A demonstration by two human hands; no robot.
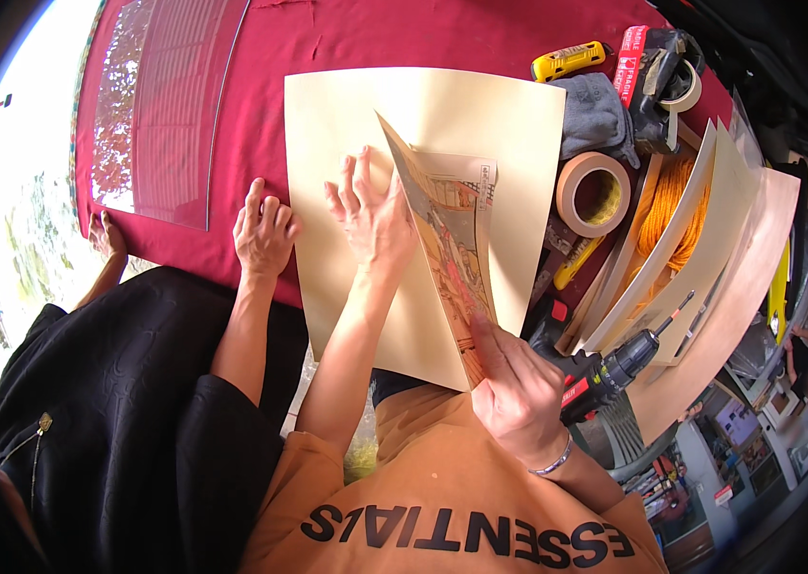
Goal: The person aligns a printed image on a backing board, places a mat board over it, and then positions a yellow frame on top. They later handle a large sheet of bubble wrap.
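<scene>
A large cream sheet of board (327,115) lies on the red cloth in front of me. My left hand (371,218) rests on it with the fingers apart and holds nothing. A printed picture (452,253) with a colourful scene stands tilted up from the board, seen nearly edge-on. My right hand (519,387) pinches its near edge between thumb and fingers. Behind the raised print, a pale sheet with a printed part (485,172) shows; whether it is separate I cannot tell.
A person in black has one hand (265,234) beside the board's left edge. A clear glass pane (170,105) lies at far left. On the right are a tape roll (593,194), yellow cutter (569,61), grey glove (597,120), tape dispenser (653,81), orange cord (674,215) and drill (614,373).
</scene>
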